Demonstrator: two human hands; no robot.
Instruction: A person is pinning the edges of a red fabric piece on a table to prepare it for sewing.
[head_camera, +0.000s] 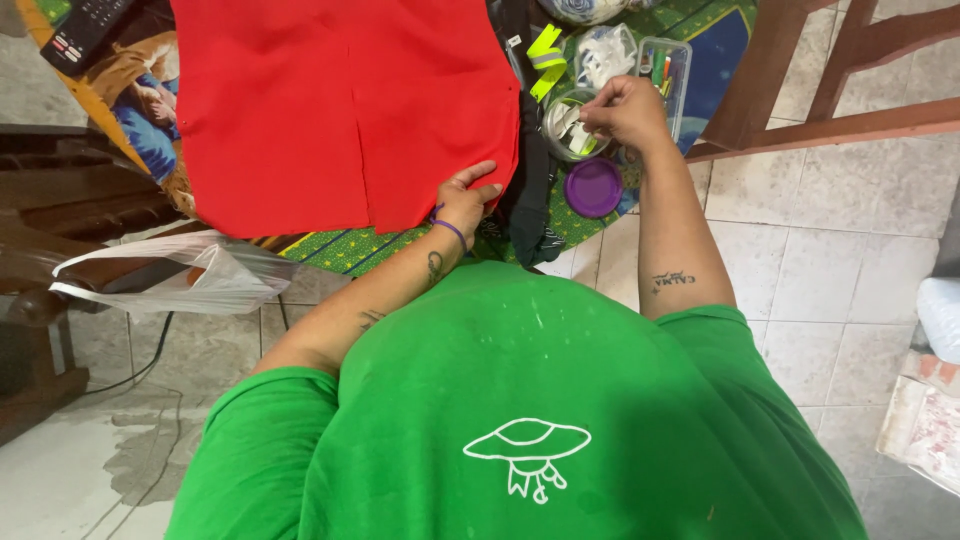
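Head view: a person in a green shirt bends over a desk (330, 250) with a patterned green cover. The right hand (628, 110), at one o'clock, dips into a small round clear tub (560, 135) of white strips, fingers pinched together on something too small to tell. The tub's purple lid (593, 187) lies just beside it; a clear rectangular box (678, 62) of coloured pieces stands behind. The left hand (465, 200) presses flat, fingers together, on the smooth red fabric (340, 100) at its lower edge, centre frame.
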